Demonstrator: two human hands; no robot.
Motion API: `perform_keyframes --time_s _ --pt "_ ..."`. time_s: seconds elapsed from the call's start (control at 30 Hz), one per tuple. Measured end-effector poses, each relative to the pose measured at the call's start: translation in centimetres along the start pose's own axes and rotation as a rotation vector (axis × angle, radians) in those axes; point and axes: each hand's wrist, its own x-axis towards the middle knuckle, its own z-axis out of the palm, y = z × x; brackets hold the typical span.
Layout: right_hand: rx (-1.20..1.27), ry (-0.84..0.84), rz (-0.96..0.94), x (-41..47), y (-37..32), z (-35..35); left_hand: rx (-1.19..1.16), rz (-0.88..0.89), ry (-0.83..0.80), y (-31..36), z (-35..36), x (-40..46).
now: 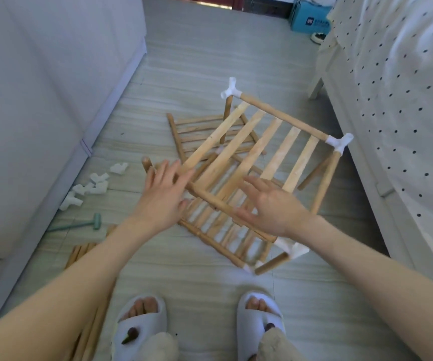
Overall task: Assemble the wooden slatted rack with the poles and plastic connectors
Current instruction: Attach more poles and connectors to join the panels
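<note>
Rack [270, 142], part-built, standing tilted on the pale floor [197, 287] between the two outstretched arms: upper slatted panel up top, five flat slats running between two round rails, a white plastic connector [231, 91] at the far corner and another [340, 142] at the right corner, each with a pole dropping from it. Lower slatted panel [223, 230] beneath, nearer the feet, with more white connectors [292, 248] at its near right corner and a short pole [271, 263] sticking out of them. Third slatted panel [199, 134] lying flat on the floor behind, partly under the rack. Left hand [163, 194] spread wide with fingers straight, gripping nothing, fingertips over the near-left end of the upper panel; contact too blurred to judge. Right hand [275, 204] likewise spread and relaxed, holding nothing, hovering over the near rail of the upper panel. Loose white connectors [90, 188] scattered on the floor to the left, near the base of a white cabinet [40, 87]. Small green mallet [80, 225] lying just beyond them, closer to the feet. Bundle of spare poles [85, 256] on the floor under the left forearm. White slippers [140, 327] on both feet at the bottom edge. Bed with dotted white cover [405, 100] along the right side; blue box [310, 18] far back by the wall.
</note>
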Motion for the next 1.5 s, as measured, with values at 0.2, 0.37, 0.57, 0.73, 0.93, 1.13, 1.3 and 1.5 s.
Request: perform_keyframes --time_s 0.2,0.37,0.57,0.73,0.93,1.13,1.3,1.5 --pt "-0.174 0.009 -0.086 1.8 -1.7 2.6 0.113 -0.123 -0.109 -3.9 -0.7 1.6" --pt "-0.176 -0.031 -0.09 1.0 -0.8 2.7 0.061 0.0 0.183 -3.4 0.4 -0.1" --pt "-0.129 -0.066 -0.002 -0.5 1.0 3.1 -0.034 0.051 0.275 -0.7 1.7 -2.7" --pt "-0.19 -0.12 0.102 -1.7 1.8 2.5 -0.227 0.122 0.178 1.4 1.8 -4.2" --pt "0.155 -0.033 0.259 -1.7 2.9 2.2 -0.34 0.245 0.032 5.0 2.5 -5.7" --pt "0.138 -0.023 0.219 -0.8 0.5 2.0 -0.372 0.226 -0.117 5.1 1.4 -6.7" --pt "0.034 0.073 -0.069 1.4 -4.1 1.5 -0.464 0.031 -0.066 0.9 2.2 -9.1" --pt "0.011 -0.128 -0.118 2.9 -10.0 3.6 -0.361 -0.492 -0.221 -9.3 8.9 -13.4"
